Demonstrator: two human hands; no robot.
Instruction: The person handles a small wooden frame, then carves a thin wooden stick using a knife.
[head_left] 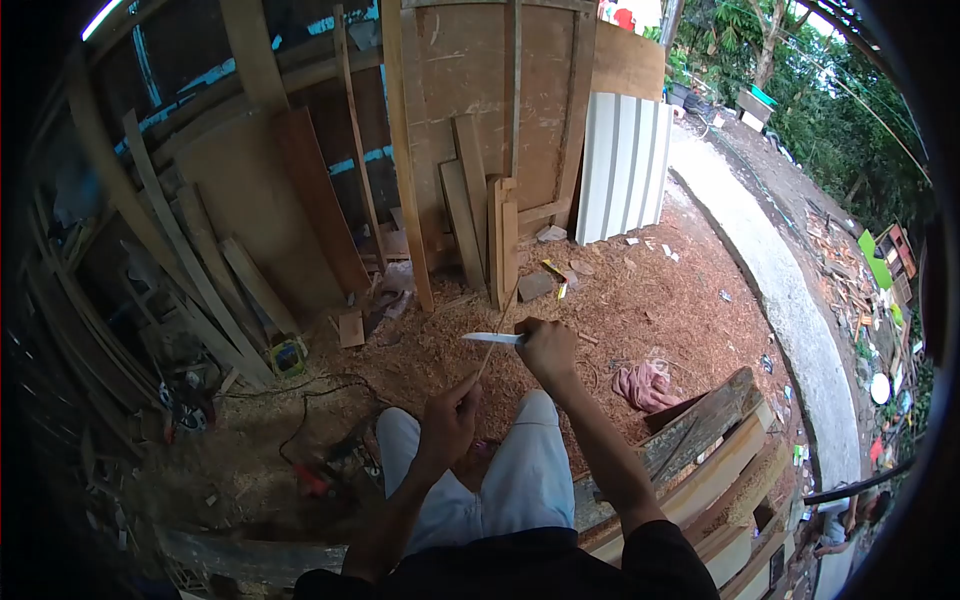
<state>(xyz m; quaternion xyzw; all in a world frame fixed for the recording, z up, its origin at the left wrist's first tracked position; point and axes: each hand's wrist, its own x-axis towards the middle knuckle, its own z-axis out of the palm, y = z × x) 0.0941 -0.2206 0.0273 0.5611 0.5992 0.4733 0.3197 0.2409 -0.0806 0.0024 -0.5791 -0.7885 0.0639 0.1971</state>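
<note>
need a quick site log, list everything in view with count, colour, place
knife: 1, white, centre
stick: 1, tan, under knife
planks: many, brown, leaning left and centre
ridged sheet: 1, white, upper right
shavings: many, tan, ground
cloth: 1, pink, right
timber pile: 1, brown, lower right
unclear object: 1, red, lower left
path: 1, grey, right
trees: several, green, upper right
other person: 1, colours unclear, lower right
trousers: 1 pair, pale, bottom
left hand: 1, bare, holding stick
right hand: 1, bare, holding knife
</note>
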